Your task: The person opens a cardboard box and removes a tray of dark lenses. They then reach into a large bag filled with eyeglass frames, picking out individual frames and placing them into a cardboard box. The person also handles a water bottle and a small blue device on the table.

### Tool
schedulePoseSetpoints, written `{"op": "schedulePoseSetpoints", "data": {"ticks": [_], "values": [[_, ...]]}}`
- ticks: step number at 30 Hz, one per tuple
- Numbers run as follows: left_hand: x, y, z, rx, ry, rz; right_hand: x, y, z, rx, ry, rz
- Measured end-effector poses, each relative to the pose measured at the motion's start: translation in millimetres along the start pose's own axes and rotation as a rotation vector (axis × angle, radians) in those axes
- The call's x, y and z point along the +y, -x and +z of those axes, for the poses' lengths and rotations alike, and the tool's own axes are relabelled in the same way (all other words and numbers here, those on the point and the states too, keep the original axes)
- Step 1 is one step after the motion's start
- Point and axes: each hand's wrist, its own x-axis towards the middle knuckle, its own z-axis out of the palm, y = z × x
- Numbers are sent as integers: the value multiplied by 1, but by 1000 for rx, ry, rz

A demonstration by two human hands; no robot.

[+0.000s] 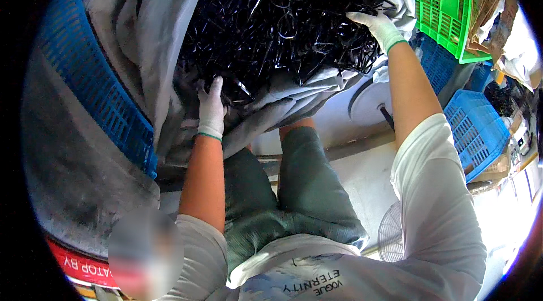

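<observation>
A large heap of shiny black plastic strips (283, 24) fills a grey cloth sack (169, 24) in front of me. My left hand (212, 111), in a white glove with a green cuff, is at the near left edge of the heap. Its thumb points up; the other fingers look curled and are mostly hidden among dark cloth and strips, so what they hold does not show. At the right edge of the heap is my right hand (380, 28), gloved alike. Its thumb stretches over the strips, apart from the fingers, which lie by the sack's rim.
A blue plastic crate (107, 83) flanks the sack on the left. On the right are a green crate (447, 4), a light blue basket (476, 131) and torn cardboard (498, 24). A fan (391, 233) stands lower right. A round white base (367, 106) shows beneath the sack.
</observation>
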Motion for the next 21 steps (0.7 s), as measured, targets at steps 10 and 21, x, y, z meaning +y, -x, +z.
{"op": "schedulePoseSetpoints", "data": {"ticks": [10, 21], "values": [[-2, -87, 29, -503, 155, 41, 11, -12, -5, -52, -243, 183], [32, -68, 32, -566, 354, -297, -30, 33, 28, -114, -41, 109]]}}
